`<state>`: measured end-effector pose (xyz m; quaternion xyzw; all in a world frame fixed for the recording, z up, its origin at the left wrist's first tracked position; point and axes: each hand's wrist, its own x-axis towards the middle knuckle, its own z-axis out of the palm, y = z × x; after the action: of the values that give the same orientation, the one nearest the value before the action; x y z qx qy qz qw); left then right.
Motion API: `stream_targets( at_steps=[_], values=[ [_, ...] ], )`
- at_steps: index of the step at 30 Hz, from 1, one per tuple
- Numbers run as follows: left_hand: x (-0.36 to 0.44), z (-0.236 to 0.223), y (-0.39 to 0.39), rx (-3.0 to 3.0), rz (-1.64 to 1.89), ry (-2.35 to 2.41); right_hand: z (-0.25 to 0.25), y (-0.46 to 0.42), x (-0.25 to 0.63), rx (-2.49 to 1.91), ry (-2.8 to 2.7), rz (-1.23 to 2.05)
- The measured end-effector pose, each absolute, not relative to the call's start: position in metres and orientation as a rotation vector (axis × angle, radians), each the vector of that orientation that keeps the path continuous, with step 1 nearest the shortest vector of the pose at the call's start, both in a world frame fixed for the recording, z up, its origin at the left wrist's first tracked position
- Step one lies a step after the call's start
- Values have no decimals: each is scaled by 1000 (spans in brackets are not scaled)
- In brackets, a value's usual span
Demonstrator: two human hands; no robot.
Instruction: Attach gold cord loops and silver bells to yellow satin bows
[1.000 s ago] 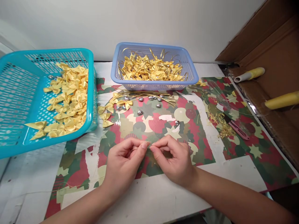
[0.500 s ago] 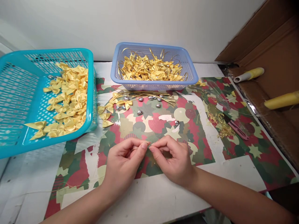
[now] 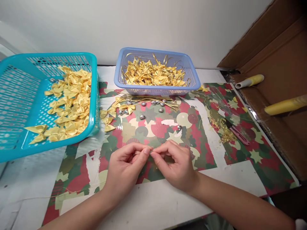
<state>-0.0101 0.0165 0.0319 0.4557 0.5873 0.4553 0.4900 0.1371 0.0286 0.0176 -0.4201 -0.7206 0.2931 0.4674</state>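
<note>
Pinching a tiny item (image 3: 151, 148) between thumb and forefinger of the left hand (image 3: 128, 169) and of the right hand (image 3: 174, 166), tip against tip, too small to identify. Working low over patterned paper (image 3: 129, 131) on the worktop (image 3: 153, 203), near loose silver bells (image 3: 142, 117), gold wires (image 3: 155, 99) and yellow bows (image 3: 108, 127). Set behind these, a bow-filled blue basket (image 3: 157, 87); at left, a turquoise basket (image 3: 93, 95), also holding bows; at right, a pink cutter (image 3: 240, 135).
</note>
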Motion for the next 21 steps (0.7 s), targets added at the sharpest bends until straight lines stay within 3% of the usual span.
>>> stream_targets(
  at_steps=[21],
  values=[
    [-9, 27, 14, 1312, 990, 1424, 31, 45, 152, -889, -2084, 434]
  ],
)
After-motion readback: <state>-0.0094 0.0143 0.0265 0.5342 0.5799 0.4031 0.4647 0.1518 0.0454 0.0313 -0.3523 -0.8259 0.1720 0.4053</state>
